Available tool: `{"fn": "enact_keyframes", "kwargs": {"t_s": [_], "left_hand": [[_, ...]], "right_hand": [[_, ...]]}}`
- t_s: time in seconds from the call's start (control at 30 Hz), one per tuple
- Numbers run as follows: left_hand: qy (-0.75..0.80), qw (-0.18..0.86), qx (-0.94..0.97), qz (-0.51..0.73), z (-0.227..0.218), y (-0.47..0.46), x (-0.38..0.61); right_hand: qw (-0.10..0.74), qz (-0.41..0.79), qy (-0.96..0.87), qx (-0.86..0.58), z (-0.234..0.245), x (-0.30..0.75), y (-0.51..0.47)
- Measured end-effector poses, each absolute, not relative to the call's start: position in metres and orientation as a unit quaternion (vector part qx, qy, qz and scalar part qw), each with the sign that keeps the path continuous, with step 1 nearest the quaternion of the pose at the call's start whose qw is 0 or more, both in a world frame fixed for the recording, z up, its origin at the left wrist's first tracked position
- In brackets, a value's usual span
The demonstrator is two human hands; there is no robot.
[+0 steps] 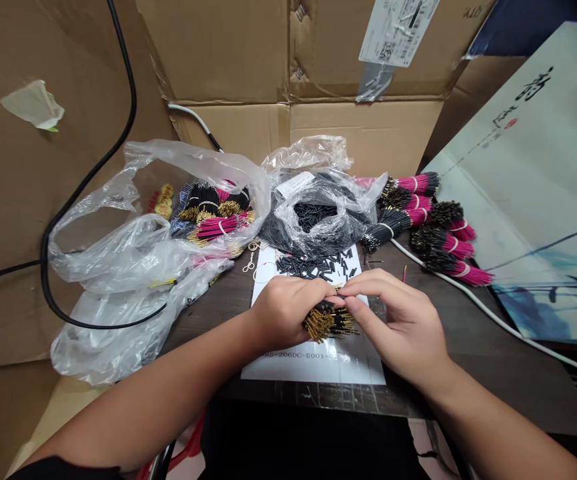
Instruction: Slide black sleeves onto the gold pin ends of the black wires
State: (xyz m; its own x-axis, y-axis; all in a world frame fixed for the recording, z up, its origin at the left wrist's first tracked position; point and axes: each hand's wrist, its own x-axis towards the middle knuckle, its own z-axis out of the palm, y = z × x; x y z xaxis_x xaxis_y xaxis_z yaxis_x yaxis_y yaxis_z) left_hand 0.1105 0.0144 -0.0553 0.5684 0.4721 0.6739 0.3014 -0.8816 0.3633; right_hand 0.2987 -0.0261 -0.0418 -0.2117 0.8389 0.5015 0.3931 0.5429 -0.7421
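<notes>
My left hand [286,313] grips a bundle of black wires with gold crimp terminals [326,322], which fan out below my fingers. My right hand [393,321] pinches at the top of the same bundle, its fingertips meeting those of my left hand. Both hands hover over a white printed sheet [313,368] strewn with short black tubes [313,268]. Farther right lie several tied bundles of pink and black wires with gold terminals [431,230]. My fingers hide most of the upper part of the held bundle.
A clear plastic bag of black tubes [318,217] stands behind the sheet. Another clear bag [203,193] holds wire bundles at left. A white cable [478,303] and a black cable [88,180] run nearby. Cardboard [363,60] rises behind the dark table [493,360].
</notes>
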Motion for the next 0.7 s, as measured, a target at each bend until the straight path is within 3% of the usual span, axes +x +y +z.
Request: {"fn": "enact_keyframes", "kwargs": {"t_s": [0.3,0.5,0.7], "left_hand": [[0.229,0.101,0.886,0.391,-0.0606,0.0148,0.1119],[0.233,0.086,0.891,0.380,-0.0603,0.0149,0.1118],[0.239,0.071,0.894,0.372,-0.0597,0.0142,0.1131]], "right_hand": [[0.544,0.201,-0.692,-0.430,-0.0410,0.3008,-0.0307],[0.520,0.125,-0.749,-0.392,-0.0362,0.3035,-0.0343],[0.504,0.125,-0.768,-0.375,-0.0348,0.3047,-0.0337]]}}
